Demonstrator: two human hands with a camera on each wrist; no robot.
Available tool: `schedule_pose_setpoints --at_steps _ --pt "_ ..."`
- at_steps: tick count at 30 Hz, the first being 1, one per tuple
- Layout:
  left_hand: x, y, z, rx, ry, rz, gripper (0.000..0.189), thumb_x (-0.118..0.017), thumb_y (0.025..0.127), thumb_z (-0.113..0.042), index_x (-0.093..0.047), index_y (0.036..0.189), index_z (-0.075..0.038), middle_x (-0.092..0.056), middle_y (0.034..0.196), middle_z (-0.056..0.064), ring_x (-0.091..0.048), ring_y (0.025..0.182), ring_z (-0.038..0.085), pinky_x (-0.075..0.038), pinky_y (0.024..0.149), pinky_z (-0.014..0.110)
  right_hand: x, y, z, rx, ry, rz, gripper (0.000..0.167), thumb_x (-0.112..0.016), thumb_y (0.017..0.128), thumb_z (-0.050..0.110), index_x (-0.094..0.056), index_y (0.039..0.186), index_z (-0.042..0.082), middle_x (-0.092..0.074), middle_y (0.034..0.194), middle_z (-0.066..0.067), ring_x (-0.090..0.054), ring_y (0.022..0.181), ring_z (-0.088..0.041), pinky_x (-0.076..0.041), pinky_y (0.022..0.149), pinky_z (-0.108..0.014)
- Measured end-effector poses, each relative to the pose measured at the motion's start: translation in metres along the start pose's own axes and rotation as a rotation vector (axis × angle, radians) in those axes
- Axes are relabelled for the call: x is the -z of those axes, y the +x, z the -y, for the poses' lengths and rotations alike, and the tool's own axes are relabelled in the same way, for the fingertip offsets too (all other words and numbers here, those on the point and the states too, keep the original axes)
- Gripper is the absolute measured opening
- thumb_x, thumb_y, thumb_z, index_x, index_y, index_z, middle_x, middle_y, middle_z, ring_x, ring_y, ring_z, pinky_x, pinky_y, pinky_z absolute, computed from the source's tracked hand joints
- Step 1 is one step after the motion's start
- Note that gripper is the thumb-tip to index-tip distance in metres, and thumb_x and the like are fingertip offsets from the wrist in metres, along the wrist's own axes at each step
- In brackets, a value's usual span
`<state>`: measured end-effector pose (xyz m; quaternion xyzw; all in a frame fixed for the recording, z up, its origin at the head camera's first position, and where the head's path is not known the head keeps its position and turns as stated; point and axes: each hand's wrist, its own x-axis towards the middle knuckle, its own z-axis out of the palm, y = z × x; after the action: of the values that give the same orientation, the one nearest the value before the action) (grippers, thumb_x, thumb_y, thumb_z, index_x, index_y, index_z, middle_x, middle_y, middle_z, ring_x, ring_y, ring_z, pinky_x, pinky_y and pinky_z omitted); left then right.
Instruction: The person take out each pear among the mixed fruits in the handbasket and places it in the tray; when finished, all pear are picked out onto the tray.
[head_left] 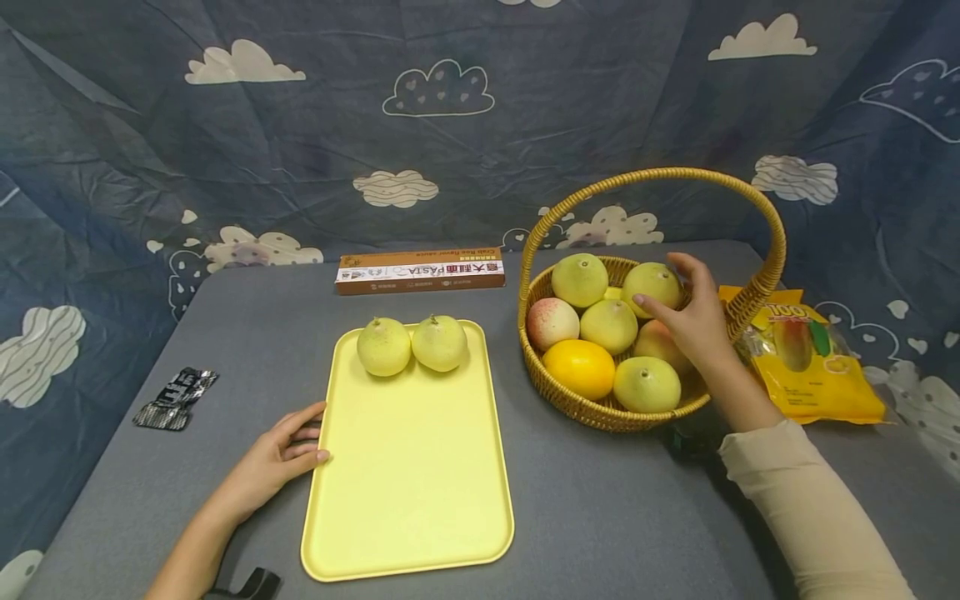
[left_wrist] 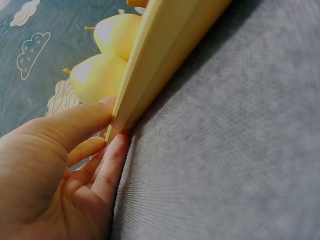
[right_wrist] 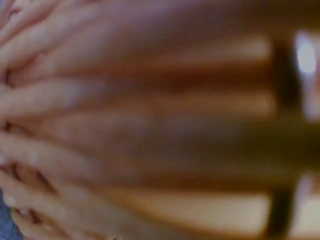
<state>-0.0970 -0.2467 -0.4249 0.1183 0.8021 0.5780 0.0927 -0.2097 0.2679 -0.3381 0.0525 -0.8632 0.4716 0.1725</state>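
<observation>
My left hand (head_left: 273,458) pinches the left rim of a pale yellow tray (head_left: 405,467). In the left wrist view the thumb lies on top of the rim and the fingers (left_wrist: 111,165) come against its underside. Two round, stemmed pale green fruits (head_left: 384,346) sit side by side at the tray's far end. My right hand (head_left: 701,321) reaches into a wicker basket (head_left: 577,414) and grips a pale green fruit (head_left: 651,287) between thumb and fingers. Its fingertips are partly hidden. The right wrist view is blurred, mostly filled by the basket's weave.
Around the gripped fruit lie more pale green fruits, a yellow fruit (head_left: 579,369) and a peach (head_left: 552,323). The basket's tall handle (head_left: 675,173) arches overhead. A pasta box (head_left: 420,272) lies behind the tray, yellow mango packets (head_left: 813,367) at right, a black sachet (head_left: 176,400) at left.
</observation>
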Motion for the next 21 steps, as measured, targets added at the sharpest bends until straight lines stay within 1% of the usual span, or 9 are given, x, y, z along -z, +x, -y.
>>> schedule_pose_setpoints --at_steps 3,5,12,18,21 --pt "0.000 0.000 0.000 0.001 0.001 -0.001 0.067 -0.066 0.082 -0.009 -0.031 0.138 0.000 -0.036 0.123 0.023 -0.050 0.100 0.007 -0.048 0.082 0.021 0.000 0.003 -0.007 -0.019 -0.027 0.031 0.069 -0.068 0.081 0.015 -0.029 0.137 0.004 -0.030 0.133 -0.017 -0.031 0.117 -0.031 -0.036 0.089 -0.044" --pt "-0.001 0.000 0.000 0.004 0.001 -0.001 0.067 -0.066 0.082 -0.009 -0.031 0.138 0.000 -0.036 0.123 0.022 -0.050 0.100 0.007 -0.048 0.082 0.021 0.000 0.005 -0.013 -0.026 -0.043 0.049 0.070 -0.068 0.081 0.019 -0.029 0.138 0.006 -0.030 0.132 -0.017 -0.032 0.115 -0.030 -0.036 0.086 -0.043" --pt "-0.001 0.000 0.000 0.010 0.003 0.002 0.067 -0.066 0.082 -0.011 -0.031 0.139 -0.001 -0.037 0.123 0.022 -0.050 0.101 0.008 -0.048 0.082 0.021 0.001 0.011 -0.027 -0.063 -0.081 0.105 0.074 -0.066 0.081 0.033 -0.027 0.139 0.010 -0.025 0.133 -0.019 -0.034 0.111 -0.035 -0.035 0.089 -0.052" --pt "0.000 0.000 -0.001 0.010 0.003 -0.001 0.067 -0.066 0.082 -0.010 -0.031 0.139 -0.001 -0.037 0.122 0.022 -0.050 0.101 0.008 -0.048 0.082 0.020 0.003 0.015 -0.032 -0.082 -0.074 0.145 0.075 -0.065 0.082 0.032 -0.024 0.141 0.012 -0.021 0.135 -0.021 -0.033 0.112 -0.038 -0.034 0.090 -0.054" --pt "0.000 0.000 -0.001 0.012 0.002 -0.003 0.067 -0.066 0.082 -0.010 -0.031 0.138 0.000 -0.037 0.122 0.022 -0.050 0.100 0.008 -0.048 0.082 0.020 0.005 0.015 -0.030 -0.091 -0.073 0.170 0.075 -0.065 0.083 0.031 -0.021 0.142 0.014 -0.020 0.135 -0.023 -0.032 0.112 -0.040 -0.034 0.089 -0.056"
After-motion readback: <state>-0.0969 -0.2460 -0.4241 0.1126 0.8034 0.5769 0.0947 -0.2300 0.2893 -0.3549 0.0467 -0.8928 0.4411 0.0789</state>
